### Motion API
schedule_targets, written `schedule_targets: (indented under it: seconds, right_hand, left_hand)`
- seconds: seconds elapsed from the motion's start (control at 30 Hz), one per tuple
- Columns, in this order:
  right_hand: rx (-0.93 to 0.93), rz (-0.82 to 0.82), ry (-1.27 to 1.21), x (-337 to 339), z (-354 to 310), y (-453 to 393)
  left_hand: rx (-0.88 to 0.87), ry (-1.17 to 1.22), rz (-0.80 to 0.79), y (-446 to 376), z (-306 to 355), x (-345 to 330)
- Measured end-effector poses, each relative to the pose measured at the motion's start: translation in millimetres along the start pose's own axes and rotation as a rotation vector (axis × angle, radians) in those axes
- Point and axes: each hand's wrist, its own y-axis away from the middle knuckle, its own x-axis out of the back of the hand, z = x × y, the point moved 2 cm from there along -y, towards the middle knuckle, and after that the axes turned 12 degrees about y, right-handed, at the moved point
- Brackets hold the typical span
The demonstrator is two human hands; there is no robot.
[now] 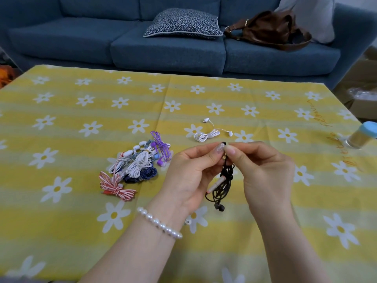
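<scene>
A blue sofa [163, 48] at twelve o'clock carries a brown leather bag [265, 29], its contents hidden. Over the yellow daisy tablecloth [81, 231], the left hand [189, 176] and right hand [265, 172] each pinch the top of a tangled black earphone cable [228, 172] hanging between them. Bundled earphones [134, 166] are heaped at nine o'clock, a blue-lidded jar [359, 139] of yellowish contents stands at three, and a coiled white earphone set [208, 135] lies at twelve.
</scene>
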Motion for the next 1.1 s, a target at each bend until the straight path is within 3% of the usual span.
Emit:
schedule_targets:
  seconds: [0.17,0.27,0.47,1.1]
  right_hand:
    - [0.355,0.011,0.318,2.4,5.9,-0.4]
    - [0.442,0.002,0.362,2.6,7.5,-1.4]
    - [0.211,-0.008,0.109,3.6,7.3,-1.0]
    - [0.128,-0.106,0.025,4.8,2.9,-4.3]
  left_hand:
    - [0.191,0.066,0.038,1.4,-0.9,5.1]
    - [0.240,0.076,0.033,2.1,3.7,6.4]
    - [0.189,0.025,-0.027,-1.1,9.6,5.7]
    - [0.207,0.140,-0.056,-2.0,6.6,4.5]
